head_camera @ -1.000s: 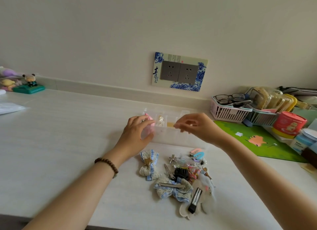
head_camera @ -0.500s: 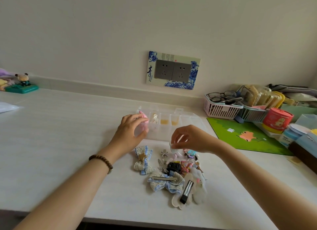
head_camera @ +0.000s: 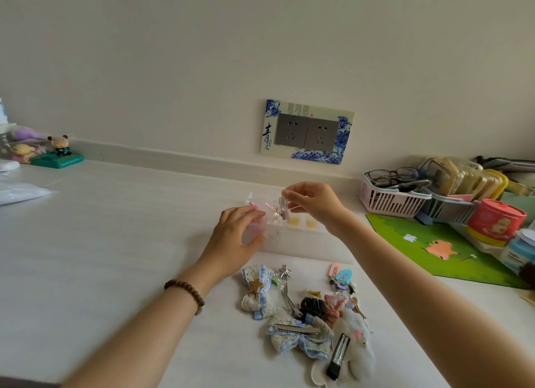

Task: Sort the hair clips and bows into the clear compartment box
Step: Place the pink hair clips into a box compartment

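The clear compartment box [head_camera: 301, 240] lies on the white counter in front of me. My left hand [head_camera: 234, 237] grips its left end, fingers curled over the wall. My right hand [head_camera: 312, 199] hovers above the box's left compartments, pinching a small clear and pink hair clip [head_camera: 282, 206]. Two yellowish items [head_camera: 302, 222] sit in middle compartments. Nearer to me lies a pile of clips and bows: a lace and blue gingham bow [head_camera: 257, 292], a second lace bow [head_camera: 298, 334] with a metal clip, a black claw clip [head_camera: 312, 304], pink and blue snap clips [head_camera: 340, 274], a fluffy white clip [head_camera: 353, 353].
A pink basket [head_camera: 390, 196] with glasses, a grey basket of packets, a red tub [head_camera: 496, 221] and a green mat [head_camera: 440, 248] crowd the right side. Small figurines [head_camera: 58, 153] stand at the far left by the wall. A double socket [head_camera: 307, 131] is on the wall.
My right hand dipped to the pile, picked up a small clip and has risen with it over the box. My left hand has stayed on the box's left end.
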A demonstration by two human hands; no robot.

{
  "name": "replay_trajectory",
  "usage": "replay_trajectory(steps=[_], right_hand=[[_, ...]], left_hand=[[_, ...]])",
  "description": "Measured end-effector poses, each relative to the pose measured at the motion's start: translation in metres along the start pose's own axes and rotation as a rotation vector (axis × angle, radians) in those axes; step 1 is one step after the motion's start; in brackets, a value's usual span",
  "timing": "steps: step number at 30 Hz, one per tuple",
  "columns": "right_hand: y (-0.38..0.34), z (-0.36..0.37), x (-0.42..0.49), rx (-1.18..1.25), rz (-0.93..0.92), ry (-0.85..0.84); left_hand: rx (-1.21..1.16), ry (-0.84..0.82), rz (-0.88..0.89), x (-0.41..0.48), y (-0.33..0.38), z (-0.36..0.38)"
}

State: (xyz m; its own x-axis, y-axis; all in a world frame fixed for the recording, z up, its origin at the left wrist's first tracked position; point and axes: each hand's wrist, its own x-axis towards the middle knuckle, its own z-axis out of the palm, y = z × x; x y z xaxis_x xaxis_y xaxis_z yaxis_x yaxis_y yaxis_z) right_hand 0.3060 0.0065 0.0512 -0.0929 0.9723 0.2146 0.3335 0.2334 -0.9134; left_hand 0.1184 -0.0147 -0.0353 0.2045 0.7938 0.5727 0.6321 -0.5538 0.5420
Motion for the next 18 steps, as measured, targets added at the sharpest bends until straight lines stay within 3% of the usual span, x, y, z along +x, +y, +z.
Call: replay_trajectory(steps=[5,15,18], right_hand=[[0.003,0.007,-0.006,-0.005,-0.021,-0.056],[-0.01,0.0,-0.042,-0.008,-0.116,0.031],[-0.003,-0.004,-0.05,-0.011,-0.104,0.144]], left_hand=[[-0.061,0.093,0.007,0.004,0.009,-0.002],[-0.118,0.161,0.093,0.004,0.029,-0.009],[-0.14,0.165,0.173,0.001,0.04,-0.01]])
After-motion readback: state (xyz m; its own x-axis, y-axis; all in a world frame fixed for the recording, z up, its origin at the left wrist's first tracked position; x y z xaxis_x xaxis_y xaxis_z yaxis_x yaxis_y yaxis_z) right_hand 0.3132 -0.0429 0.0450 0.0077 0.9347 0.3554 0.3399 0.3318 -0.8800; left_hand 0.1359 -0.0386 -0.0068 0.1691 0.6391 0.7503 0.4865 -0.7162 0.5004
